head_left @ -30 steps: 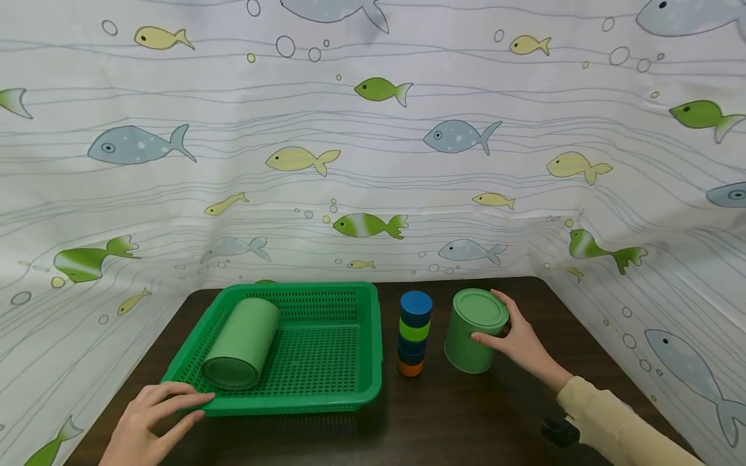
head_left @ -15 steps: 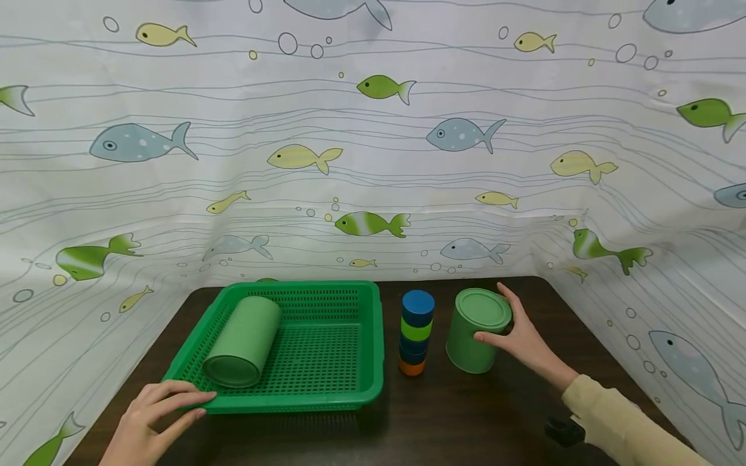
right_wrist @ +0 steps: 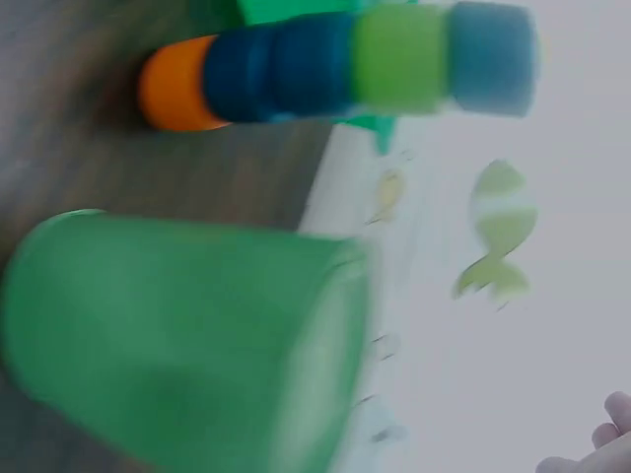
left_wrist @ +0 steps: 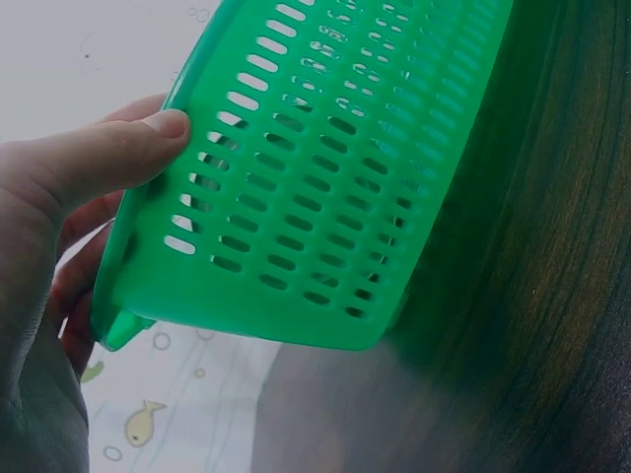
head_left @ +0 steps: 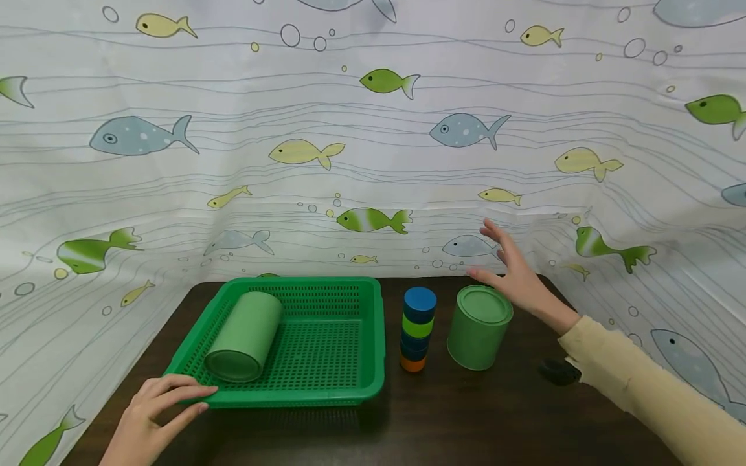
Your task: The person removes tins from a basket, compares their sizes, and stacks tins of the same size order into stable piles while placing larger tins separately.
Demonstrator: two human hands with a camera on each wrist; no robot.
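My left hand (head_left: 156, 412) holds the near left corner of a green perforated plastic basket (head_left: 373, 349). In the left wrist view, the thumb presses the outer wall of the basket (left_wrist: 286, 187) and the other fingers go behind the rim. Lying on its side at the basket's left is a light green can (head_left: 245, 333). A second green can (head_left: 479, 331) stands upright on the table at the right. My right hand (head_left: 521, 281) hovers above and behind this can, apart from it, fingers spread. The right wrist view shows the can (right_wrist: 177, 335) blurred, with fingertips at the lower right.
Between basket and standing can rises a narrow stack (head_left: 417, 329) of blue, lime and orange round pieces. The dark wooden table (head_left: 443, 414) ends at a white fish-patterned curtain (head_left: 373, 162) along the back and sides.
My right hand has let go of the standing can and risen above it. The can stays where it stood. My left hand keeps its place on the basket.
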